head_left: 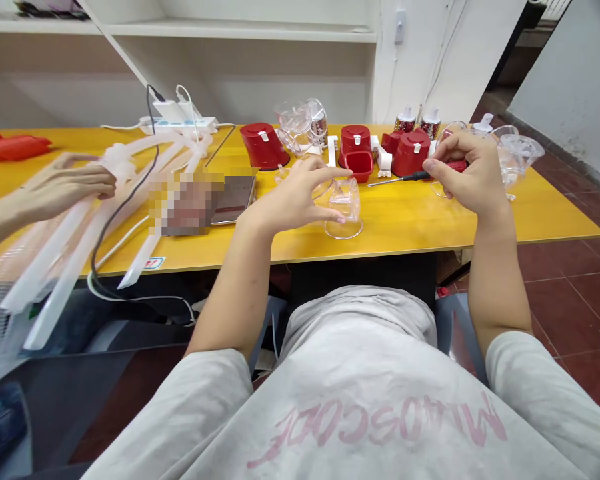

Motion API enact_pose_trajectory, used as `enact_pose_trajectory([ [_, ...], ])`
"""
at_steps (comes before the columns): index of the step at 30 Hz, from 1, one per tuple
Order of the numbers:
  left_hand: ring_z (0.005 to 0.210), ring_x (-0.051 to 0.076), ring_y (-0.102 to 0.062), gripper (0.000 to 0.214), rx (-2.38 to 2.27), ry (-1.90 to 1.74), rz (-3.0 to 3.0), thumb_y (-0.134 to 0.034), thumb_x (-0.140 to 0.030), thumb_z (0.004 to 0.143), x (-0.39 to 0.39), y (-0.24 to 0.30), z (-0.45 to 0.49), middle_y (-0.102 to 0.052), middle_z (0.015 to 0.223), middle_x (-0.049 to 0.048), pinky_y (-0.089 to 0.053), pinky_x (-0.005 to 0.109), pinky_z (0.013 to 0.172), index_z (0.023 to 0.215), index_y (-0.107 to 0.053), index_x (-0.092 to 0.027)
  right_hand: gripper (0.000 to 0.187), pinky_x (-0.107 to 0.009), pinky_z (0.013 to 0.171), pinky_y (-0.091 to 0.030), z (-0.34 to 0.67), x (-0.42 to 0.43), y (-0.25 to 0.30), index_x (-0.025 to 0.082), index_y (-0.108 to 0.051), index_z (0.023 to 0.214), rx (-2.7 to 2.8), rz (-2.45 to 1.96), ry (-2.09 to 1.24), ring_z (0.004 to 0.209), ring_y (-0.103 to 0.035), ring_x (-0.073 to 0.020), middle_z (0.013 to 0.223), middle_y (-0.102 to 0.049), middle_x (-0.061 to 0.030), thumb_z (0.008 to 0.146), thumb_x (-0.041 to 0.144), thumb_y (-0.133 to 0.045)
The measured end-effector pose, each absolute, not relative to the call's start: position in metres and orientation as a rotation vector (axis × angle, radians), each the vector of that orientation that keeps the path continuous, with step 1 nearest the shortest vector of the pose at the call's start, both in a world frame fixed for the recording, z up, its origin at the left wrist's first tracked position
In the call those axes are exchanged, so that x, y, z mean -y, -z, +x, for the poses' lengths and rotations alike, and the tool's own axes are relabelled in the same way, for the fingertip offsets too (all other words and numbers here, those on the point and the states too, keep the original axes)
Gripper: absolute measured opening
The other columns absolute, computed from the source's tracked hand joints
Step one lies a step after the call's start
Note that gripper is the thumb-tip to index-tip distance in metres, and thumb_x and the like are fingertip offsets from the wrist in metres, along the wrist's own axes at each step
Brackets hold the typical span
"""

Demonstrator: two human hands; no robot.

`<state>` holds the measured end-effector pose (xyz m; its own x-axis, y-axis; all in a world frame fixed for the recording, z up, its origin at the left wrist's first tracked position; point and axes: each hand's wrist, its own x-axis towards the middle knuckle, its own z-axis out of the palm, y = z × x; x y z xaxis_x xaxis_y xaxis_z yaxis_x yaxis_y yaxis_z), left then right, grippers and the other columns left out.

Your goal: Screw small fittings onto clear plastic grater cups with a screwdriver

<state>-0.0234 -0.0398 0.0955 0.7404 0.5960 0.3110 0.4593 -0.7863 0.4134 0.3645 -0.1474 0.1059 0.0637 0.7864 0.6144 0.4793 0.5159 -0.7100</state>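
Grey-shirted lap filling lower frame. Left hand (293, 200) is pinching one clear plastic cup (344, 208) at centre of yellow table (530, 213). Right hand (467, 175) is closing fingers around one screwdriver (397, 179), right of centre. Four red housings (264, 145) are standing behind.

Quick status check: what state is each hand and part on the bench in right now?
Left hand: grip closed on the clear plastic cup.
Clear plastic cup: standing on the yellow table, near its front edge.
Right hand: pinching a small red part.
Screwdriver: lying flat, its handle at the right hand's fingertips.
Red housings: standing in a row, untouched.
Co-worker's hand: gripping white plastic strips.
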Motion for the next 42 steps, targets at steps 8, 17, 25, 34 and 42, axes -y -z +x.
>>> enact_pose_trajectory([
  [8,0.196,0.055,-0.037,0.099,-0.694,-0.554,2.608,-0.096,-0.086,0.105,0.038,-0.102,-0.032,-0.05,0.205,0.0184,-0.03,0.075,0.163,0.188,-0.074,-0.037,0.046,-0.056,0.079,-0.077,0.35,0.157,-0.111,0.035,-0.083,0.096,1.653,-1.143,-0.252,0.097,-0.087,-0.0361,0.098,-0.085,-0.0074,0.093,0.069,-0.115],
  [17,0.176,0.05,-0.065,0.082,-0.659,-0.662,2.587,-0.087,-0.066,0.101,0.046,-0.1,-0.017,-0.075,0.184,0.0184,-0.046,0.067,0.156,0.173,-0.079,-0.027,0.041,-0.059,0.08,-0.078,0.344,0.172,-0.119,0.036,-0.09,0.101,1.686,-1.143,-0.276,0.111,-0.089,-0.0416,0.109,-0.09,-0.0092,0.095,0.067,-0.116],
  [25,0.196,0.057,-0.04,0.085,-0.681,-0.598,2.652,-0.079,-0.062,0.104,0.036,-0.096,-0.029,-0.057,0.205,0.0144,-0.025,0.081,0.164,0.183,-0.078,-0.031,0.028,-0.061,0.091,-0.078,0.343,0.183,-0.125,0.036,-0.093,0.106,1.738,-1.145,-0.248,0.114,-0.09,-0.0424,0.107,-0.089,-0.0086,0.102,0.056,-0.111],
  [34,0.199,0.053,-0.04,0.096,-0.614,-0.579,2.616,-0.079,-0.046,0.095,0.02,-0.088,-0.035,-0.052,0.208,0.0156,-0.032,0.082,0.162,0.191,-0.073,-0.034,0.027,-0.057,0.092,-0.076,0.35,0.187,-0.127,0.033,-0.093,0.109,1.753,-1.168,-0.155,0.105,-0.088,-0.0373,0.111,-0.092,-0.0062,0.098,0.047,-0.112],
  [42,0.198,0.054,-0.04,0.095,-0.617,-0.581,2.607,-0.079,-0.048,0.098,0.023,-0.089,-0.035,-0.053,0.207,0.0162,-0.031,0.082,0.163,0.192,-0.071,-0.032,0.017,-0.054,0.084,-0.075,0.345,0.194,-0.129,0.031,-0.094,0.111,1.766,-1.202,-0.18,0.095,-0.088,-0.0345,0.11,-0.092,-0.0064,0.101,0.038,-0.106],
])
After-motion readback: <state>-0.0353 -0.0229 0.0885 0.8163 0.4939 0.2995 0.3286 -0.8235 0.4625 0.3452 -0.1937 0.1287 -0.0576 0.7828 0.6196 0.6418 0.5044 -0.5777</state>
